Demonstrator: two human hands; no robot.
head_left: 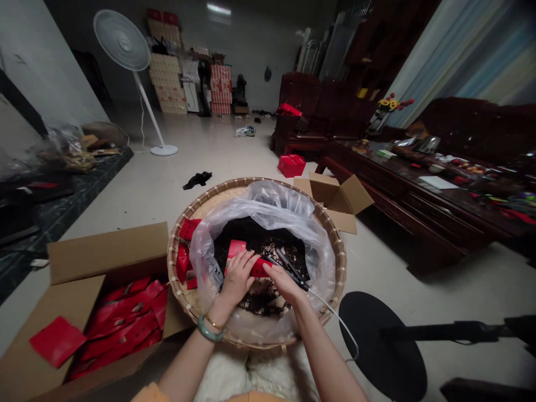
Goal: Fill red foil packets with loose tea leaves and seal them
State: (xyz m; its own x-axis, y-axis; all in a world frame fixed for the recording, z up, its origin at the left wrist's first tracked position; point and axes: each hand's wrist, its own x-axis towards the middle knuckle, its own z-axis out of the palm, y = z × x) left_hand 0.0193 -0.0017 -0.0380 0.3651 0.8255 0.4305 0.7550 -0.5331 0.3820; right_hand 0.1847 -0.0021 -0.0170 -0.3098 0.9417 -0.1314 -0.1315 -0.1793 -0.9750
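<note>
And mid-frame, over the woven basket [340, 251], the right hand [285, 286] pinches a red packet [260, 269]; the left hand [238, 276] rests on it, fingers' grip impossible to tell!

Both forearms [329, 357] reach forward, converging; the left hand [238, 278] lies palm down, fingers [245, 261] slightly bent; the right hand [285, 286] angles inward. Its thumb [271, 272] points leftward.

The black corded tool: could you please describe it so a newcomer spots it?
Find the round basket lined with clear plastic. Inside, at the right hand, is the black corded tool; unlike the red packets nearby, it has two slim bars and a white cord.
</note>
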